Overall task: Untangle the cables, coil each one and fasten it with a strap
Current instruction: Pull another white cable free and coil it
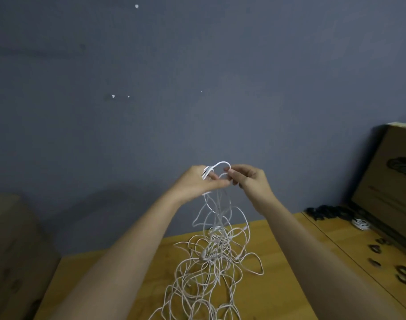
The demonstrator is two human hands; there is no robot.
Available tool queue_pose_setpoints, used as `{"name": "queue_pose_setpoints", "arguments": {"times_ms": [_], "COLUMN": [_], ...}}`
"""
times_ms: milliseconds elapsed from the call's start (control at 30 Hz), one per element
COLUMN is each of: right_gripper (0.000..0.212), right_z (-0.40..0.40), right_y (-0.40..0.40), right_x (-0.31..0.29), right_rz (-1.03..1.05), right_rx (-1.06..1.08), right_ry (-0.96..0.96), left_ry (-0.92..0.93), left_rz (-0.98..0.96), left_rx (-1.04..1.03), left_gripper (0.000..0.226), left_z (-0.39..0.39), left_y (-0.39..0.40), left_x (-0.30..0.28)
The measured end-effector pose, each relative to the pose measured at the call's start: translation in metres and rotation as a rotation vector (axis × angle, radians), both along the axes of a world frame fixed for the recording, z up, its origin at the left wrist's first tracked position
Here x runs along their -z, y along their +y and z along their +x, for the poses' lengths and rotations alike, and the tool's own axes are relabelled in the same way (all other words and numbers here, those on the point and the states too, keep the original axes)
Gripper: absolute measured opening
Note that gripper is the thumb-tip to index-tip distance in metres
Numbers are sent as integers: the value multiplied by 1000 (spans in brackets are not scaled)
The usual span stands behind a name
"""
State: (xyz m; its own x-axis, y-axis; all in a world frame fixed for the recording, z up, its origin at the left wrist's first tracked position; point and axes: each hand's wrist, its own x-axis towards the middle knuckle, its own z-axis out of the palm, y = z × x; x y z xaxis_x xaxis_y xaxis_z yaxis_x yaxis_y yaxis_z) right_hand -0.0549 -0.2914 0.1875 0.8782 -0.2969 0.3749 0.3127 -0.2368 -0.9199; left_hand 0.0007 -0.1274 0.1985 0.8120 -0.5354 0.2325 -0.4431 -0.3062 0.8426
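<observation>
Still untangling: a cable loop (pixel 222 163) is pinched in left hand (pixel 197 181) and right hand (pixel 249 179), grips clenched; tangle (pixel 211 257) hangs at 6 o'clock onto worktop (pixel 278 262). Next, one cable must be teased free.

The room is dim and evenly lit, with a soft shadow on the grey-blue wall (pixel 197 77) at lower left. Wide-angle distortion bends the cardboard box (pixel 391 172) at the right edge, and the corners blur; no glare.
</observation>
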Motion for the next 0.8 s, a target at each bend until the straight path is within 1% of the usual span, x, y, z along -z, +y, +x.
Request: {"name": "queue_pose_setpoints", "arguments": {"times_ms": [33,67,133,233,333,400,433,467,567,634,700,734,800], "right_gripper": [15,17,18,9,5,22,28,29,15,7,12,14,16], "right_z": [0,-1,-2,-5,-12,-17,-18,-20,-21,-20,-19,-17,-14], "right_y": [0,-1,-2,-6,-6,-2,0,4,20,31,36,37,35], "right_x": [0,1,3,11,23,32,37,41,55,63,68,70,72], "right_rz": [7,-6,-65,-77,-133,-127,-134,-152,-180,-161,-130,-153,-264], "right_rx": [7,18,27,-80,-184,-249,-285,-307,-292,-195,-90,-31,102], "right_ry": [-4,2,55,239,422,469,476,468,383,315,264,241,199], "left_ry": [-21,-49,-103,-158,-154,-115,-102,-98,-70,-30,4,11,18], "left_rz": [4,4,7,13,-27,-94,-109,-111,-113,-143,-152,-138,-77], "left_rx": [-29,-62,-162,-311,-310,-303,-300,-294,-289,-281,-291,-297,-289], "left_gripper": [20,14,19,23,26,24,23,22,19,19,13,12,21], "left_z": [2,4,11,19,19,18,17,17,13,8,5,4,0], "left_y": [1,2,3,7,7,5,5,3,2,2,6,9,16], "left_x": [0,0,0,0,4,7,8,9,10,10,9,9,11]}}
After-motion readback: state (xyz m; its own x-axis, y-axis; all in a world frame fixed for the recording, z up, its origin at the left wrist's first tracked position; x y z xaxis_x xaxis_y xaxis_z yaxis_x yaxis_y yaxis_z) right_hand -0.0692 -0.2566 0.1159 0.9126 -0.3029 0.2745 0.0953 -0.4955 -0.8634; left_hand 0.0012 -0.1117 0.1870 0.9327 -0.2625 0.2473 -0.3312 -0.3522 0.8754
